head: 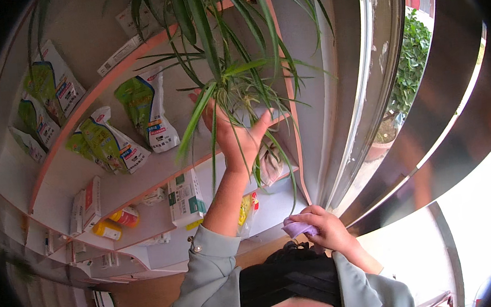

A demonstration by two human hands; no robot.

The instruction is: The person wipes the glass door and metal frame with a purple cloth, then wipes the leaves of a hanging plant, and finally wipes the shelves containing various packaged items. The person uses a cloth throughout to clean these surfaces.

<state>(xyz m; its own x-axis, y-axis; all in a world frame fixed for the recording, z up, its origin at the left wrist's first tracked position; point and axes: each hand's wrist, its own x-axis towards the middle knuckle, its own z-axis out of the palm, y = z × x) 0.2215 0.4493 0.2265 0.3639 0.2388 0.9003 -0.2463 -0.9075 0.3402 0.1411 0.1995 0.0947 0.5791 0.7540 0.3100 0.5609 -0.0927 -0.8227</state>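
Observation:
A spider plant (217, 75) with long, thin green leaves hangs in front of the shelves. My left hand (238, 139) reaches up among its leaves, fingers and thumb apart, under a tuft with pale roots. Some leaves cross in front of the hand and partly cover its fingers. Lower down and to the right, my right hand (331, 229) grips a folded purple cloth (301, 227). One long leaf curves down to this cloth; whether its tip is pinched inside cannot be made out.
White shelves with an orange edge (106, 86) hold green-and-white pouches (149, 113), a white-and-green carton (186, 197), orange-yellow bottles (123, 217) and a yellow plastic packet (247, 209). To the right is a window frame (362, 66), with a leafy potted bush (413, 58) outside.

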